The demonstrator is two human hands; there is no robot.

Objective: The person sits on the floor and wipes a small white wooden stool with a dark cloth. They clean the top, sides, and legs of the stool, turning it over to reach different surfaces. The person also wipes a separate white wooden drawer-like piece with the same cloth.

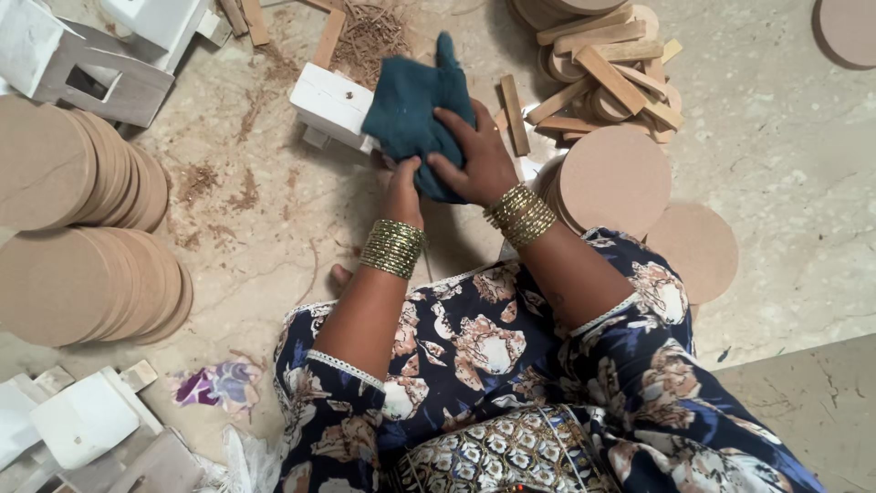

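1. Our right hand (474, 155) lies spread on top of a dark green cloth (411, 110), fingers pressing it down; our left hand (401, 187) grips the cloth's near edge, fingers curled under it, so we cannot tell how much of the block beneath it also holds.
2. The cloth is draped over the right end of a small white painted wooden block (328, 102), which rests on the stone floor (776, 183) just beyond our knees. The block's left part sticks out bare and looks clean and evenly white.
3. We judge the wiping to be partway along: the cloth covers one end, and what lies beneath it is hidden.
4. More white painted pieces (91, 55) sit at the far left, and others (82, 420) at the near left; whether they have been wiped we cannot tell.
5. Stacks of round brown discs (73, 219) stand to the left, more discs (616, 178) lean beside our right wrist, and a heap of short wooden strips (611, 73) lies beyond them.
6. Wood shavings (365, 32) are scattered on the floor behind the block.
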